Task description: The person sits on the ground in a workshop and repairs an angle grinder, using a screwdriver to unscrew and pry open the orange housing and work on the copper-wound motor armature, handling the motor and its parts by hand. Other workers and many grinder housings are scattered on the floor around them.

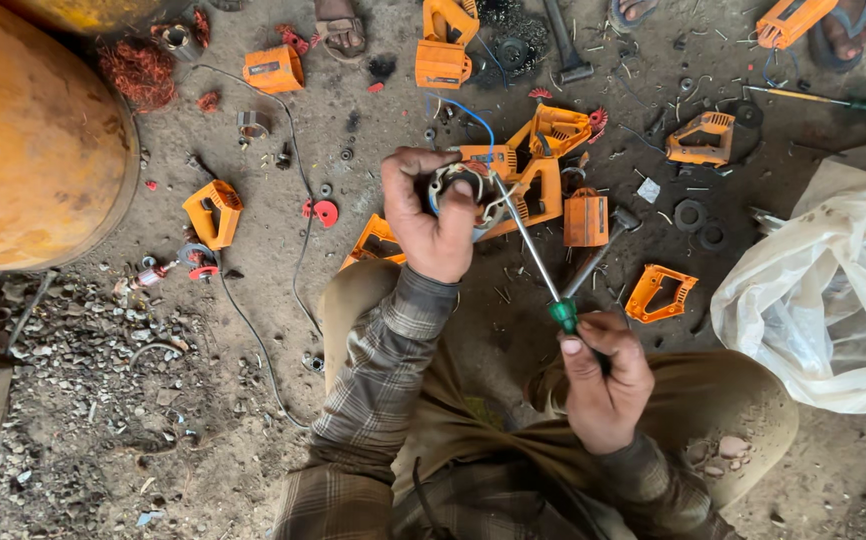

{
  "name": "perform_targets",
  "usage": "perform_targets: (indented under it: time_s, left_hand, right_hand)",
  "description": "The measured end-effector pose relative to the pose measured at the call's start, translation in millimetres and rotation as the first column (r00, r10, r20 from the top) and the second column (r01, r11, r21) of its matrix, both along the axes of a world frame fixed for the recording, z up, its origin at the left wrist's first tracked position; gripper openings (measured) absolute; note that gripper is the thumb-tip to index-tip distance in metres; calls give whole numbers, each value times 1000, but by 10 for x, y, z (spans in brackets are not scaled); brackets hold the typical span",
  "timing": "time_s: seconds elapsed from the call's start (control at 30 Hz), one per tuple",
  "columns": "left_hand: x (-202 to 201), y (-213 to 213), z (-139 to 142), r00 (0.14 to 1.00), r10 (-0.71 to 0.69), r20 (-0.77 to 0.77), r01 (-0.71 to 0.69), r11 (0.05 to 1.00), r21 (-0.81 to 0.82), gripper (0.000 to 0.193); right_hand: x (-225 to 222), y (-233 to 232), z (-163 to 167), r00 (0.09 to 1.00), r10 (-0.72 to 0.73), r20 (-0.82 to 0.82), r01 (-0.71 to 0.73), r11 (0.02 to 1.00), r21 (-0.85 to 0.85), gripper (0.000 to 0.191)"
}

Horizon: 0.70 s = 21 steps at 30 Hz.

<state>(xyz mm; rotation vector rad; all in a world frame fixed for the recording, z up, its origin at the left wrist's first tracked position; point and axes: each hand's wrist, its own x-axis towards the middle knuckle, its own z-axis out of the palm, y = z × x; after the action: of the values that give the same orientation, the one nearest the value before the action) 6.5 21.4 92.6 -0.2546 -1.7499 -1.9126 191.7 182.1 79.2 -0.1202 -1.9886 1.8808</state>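
My left hand (pixel 431 215) grips a small round metal motor part (pixel 461 186) with wire windings and a blue wire looping off it. My right hand (pixel 601 375) holds a green-handled screwdriver (pixel 536 256), whose long shaft slants up and left so its tip touches the part. Both hands are raised above my knees, over the dirt floor.
Several orange plastic tool housings (pixel 551 150) lie scattered on the dirt floor. A large orange drum (pixel 33 150) stands at the left, a white plastic bag (pixel 833 290) at the right. A hammer (pixel 598 255), copper wire tufts (pixel 138 72), a black cable and other people's sandalled feet (pixel 340 30) are around.
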Motion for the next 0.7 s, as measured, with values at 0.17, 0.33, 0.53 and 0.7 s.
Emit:
perform_targets:
  time_s: [0.17, 0.33, 0.53, 0.7]
  left_hand:
    - [57, 86, -36, 993, -112, 33, 107, 986, 127, 17]
    - [14, 151, -77, 954, -297, 48, 255, 884, 393, 19]
    - [-170, -64, -153, 895, -446, 18, 346, 719, 603, 23]
    - [-159, -155, -166, 871, -489, 53, 383, 742, 551, 24]
  right_hand:
    - [-79, -28, -54, 998, 42, -45, -47, 992, -118, 15]
    - [-131, 31, -38, 998, 12, -63, -40, 879, -476, 19]
    - [-32, 212, -13, 993, -25, -115, 8, 989, -145, 15]
    - [23, 311, 29, 998, -29, -50, 31, 998, 49, 17]
